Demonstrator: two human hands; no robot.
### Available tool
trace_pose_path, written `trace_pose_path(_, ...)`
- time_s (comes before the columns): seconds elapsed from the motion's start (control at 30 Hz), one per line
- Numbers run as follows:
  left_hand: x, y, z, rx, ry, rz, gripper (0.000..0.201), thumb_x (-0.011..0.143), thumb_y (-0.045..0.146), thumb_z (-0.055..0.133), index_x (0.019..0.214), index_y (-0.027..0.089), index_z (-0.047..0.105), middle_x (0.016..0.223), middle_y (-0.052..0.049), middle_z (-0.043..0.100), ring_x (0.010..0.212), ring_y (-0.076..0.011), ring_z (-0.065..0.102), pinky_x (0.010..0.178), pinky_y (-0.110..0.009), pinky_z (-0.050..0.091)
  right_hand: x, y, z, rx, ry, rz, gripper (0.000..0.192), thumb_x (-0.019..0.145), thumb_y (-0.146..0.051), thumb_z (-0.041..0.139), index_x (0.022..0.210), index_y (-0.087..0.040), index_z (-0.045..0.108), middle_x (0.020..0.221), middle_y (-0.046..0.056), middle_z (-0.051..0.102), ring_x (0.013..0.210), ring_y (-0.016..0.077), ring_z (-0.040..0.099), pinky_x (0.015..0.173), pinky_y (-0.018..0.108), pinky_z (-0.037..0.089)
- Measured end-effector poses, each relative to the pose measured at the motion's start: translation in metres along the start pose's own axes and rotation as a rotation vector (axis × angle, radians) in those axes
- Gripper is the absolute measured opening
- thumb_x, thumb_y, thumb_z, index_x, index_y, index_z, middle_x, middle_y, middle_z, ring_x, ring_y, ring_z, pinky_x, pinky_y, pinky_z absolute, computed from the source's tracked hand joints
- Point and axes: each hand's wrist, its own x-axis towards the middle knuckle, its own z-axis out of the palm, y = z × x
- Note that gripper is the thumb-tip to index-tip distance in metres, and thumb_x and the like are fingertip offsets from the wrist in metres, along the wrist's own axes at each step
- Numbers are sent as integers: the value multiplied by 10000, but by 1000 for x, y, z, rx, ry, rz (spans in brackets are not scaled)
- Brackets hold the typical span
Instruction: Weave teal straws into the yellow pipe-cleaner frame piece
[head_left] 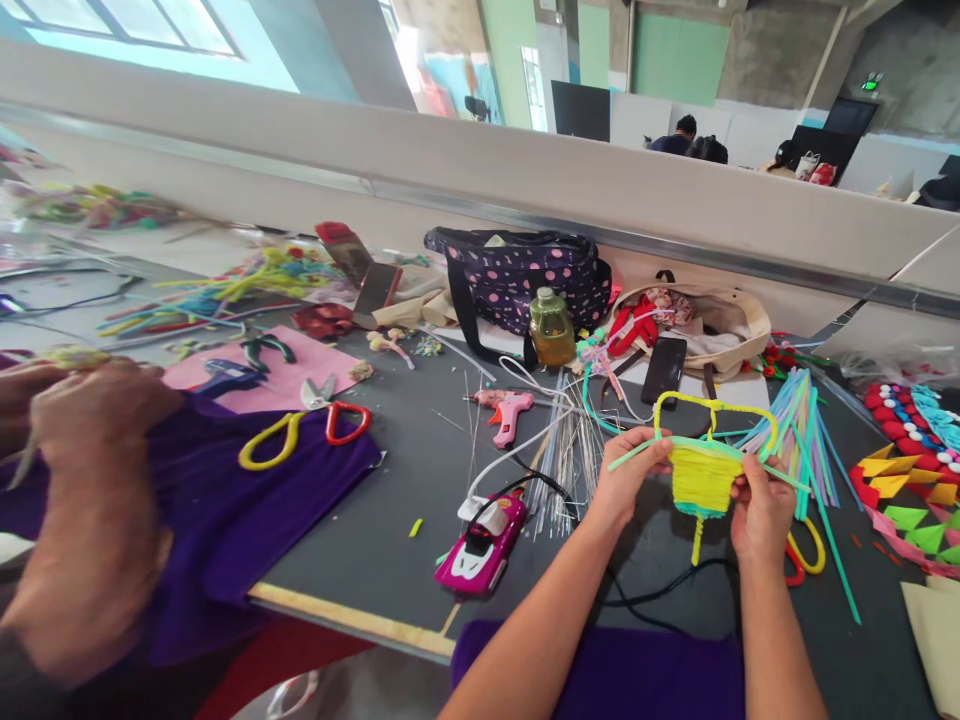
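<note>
Between my two hands is a yellow pipe-cleaner piece, a tightly wound block with a teal lower edge. A yellow stem points down from it and a looped yellow frame rises above. My left hand pinches its upper left side, my right hand its right side. Across the top runs a light green pipe cleaner, its ends sticking out past the fingers on both sides. Some fingertips are hidden behind the piece. Red and yellow scissors lie partly behind my right hand.
A bundle of pastel pipe cleaners lies to the right. Ahead are thin wires, a pink glue gun, a magenta toy-car-shaped power strip, a phone and a bottle. A co-worker's hand works at left.
</note>
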Motion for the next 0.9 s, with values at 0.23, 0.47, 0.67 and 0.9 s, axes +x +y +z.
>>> trace_pose_path(0.23, -3, -2, 6, -10, -13, -16, 308, 572, 322, 836, 775, 118, 729, 704, -44, 693, 567, -117, 615, 549, -238, 541, -6, 4, 2, -112, -189, 80, 318, 609, -365, 791, 812, -167, 648, 723, 0, 658, 631, 164, 613, 606, 289, 486)
trace_pose_path(0.47, -4, -1, 4, 8, -27, -18, 297, 583, 317, 830, 770, 109, 732, 686, -54, 693, 576, -127, 623, 553, -238, 539, -5, 8, -1, -129, -161, 40, 308, 568, -355, 822, 748, -159, 667, 659, 6, 653, 587, 177, 609, 610, 321, 501)
trace_pose_path(0.67, -2, 2, -1, 26, -99, -48, 343, 591, 332, 825, 836, 109, 736, 691, -59, 695, 590, -134, 624, 564, -252, 543, -4, 5, 0, -78, -154, 119, 325, 574, -374, 818, 774, -165, 671, 688, 9, 659, 639, 189, 628, 624, 320, 504)
trace_pose_path(0.9, -1, 5, -4, 77, -167, -79, 398, 590, 403, 815, 846, 114, 722, 743, -81, 714, 626, -160, 650, 605, -289, 553, -5, 3, 1, -98, -54, 63, 322, 560, -375, 824, 751, -154, 688, 643, 2, 628, 606, 171, 587, 576, 302, 487)
